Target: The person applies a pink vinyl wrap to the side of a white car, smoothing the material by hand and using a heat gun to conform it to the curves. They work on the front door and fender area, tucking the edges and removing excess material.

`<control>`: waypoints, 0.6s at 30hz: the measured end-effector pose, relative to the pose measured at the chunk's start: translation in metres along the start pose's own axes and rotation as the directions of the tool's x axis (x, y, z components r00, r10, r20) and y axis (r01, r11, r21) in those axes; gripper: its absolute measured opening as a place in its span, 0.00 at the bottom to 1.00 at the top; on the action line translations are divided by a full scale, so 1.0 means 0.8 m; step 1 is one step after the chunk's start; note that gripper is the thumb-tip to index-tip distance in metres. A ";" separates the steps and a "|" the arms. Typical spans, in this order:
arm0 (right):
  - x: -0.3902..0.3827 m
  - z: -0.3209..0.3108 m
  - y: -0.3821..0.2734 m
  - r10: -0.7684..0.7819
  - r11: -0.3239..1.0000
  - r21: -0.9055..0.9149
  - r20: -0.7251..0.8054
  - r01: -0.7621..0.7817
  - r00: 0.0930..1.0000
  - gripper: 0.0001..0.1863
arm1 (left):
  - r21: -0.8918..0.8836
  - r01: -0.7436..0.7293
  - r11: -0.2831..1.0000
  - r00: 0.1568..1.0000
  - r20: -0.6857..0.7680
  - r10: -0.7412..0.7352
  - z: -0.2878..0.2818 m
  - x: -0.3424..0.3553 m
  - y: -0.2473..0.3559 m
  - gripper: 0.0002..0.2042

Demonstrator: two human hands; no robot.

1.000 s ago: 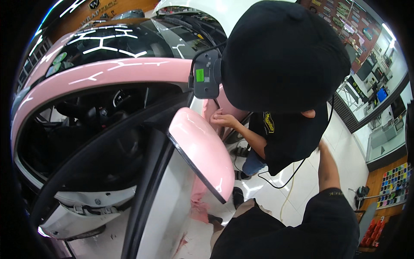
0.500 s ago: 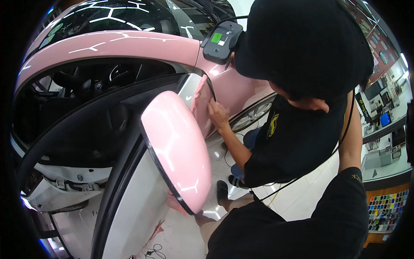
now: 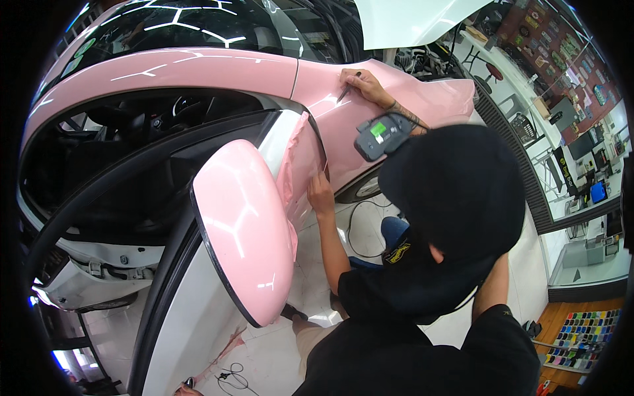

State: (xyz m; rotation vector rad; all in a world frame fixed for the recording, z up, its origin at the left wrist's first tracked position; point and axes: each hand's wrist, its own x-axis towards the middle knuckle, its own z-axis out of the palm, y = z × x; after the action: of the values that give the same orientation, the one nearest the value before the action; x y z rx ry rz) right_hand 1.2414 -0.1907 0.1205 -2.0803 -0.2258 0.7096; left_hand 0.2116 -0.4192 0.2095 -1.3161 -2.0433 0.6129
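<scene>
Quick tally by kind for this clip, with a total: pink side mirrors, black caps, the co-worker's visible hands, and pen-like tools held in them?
Pink side mirror: 1
Black cap: 1
Co-worker's hands: 2
Pen-like tool: 1
Total: 5

Thin black cable [image 3: 232,376] lay loosely coiled on pale tiled floor [image 3: 264,348], lower left; upper right, small plaques [image 3: 531,22] hung on dark red wall [image 3: 561,69], black chair [image 3: 524,127] stood near long white table [image 3: 503,67]; board of many-coloured swatches [image 3: 584,338] stood lower right
</scene>
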 end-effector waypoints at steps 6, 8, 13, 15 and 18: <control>-0.030 0.035 0.120 0.130 0.940 0.284 0.216 -0.189 0.968 0.28 | -0.062 -0.081 0.995 0.992 0.092 0.087 0.016 -0.016 -0.018 0.10; -0.038 0.041 0.157 0.113 0.912 0.353 0.275 -0.210 0.955 0.28 | -0.074 0.034 0.997 0.995 0.097 -0.027 0.018 -0.009 -0.007 0.10; -0.074 0.059 0.216 0.167 0.922 0.247 0.443 -0.299 0.881 0.29 | -0.329 0.340 0.881 0.930 0.258 -0.262 0.031 -0.026 -0.014 0.27; -0.132 0.035 0.239 0.385 0.919 -0.036 0.291 -0.392 0.876 0.37 | -0.348 0.346 0.872 0.916 0.325 -0.233 0.018 0.010 -0.009 0.25; -0.170 0.012 0.299 0.673 0.722 -0.374 0.185 -0.582 0.716 0.36 | -0.363 0.344 0.866 0.917 0.327 -0.228 0.027 -0.002 -0.021 0.24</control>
State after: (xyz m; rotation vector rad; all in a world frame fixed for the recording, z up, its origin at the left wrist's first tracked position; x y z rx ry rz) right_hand 1.0996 -0.3782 -0.0223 -2.3277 0.2632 1.5136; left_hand 0.1864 -0.4283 0.2053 -1.1533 -2.6492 0.2349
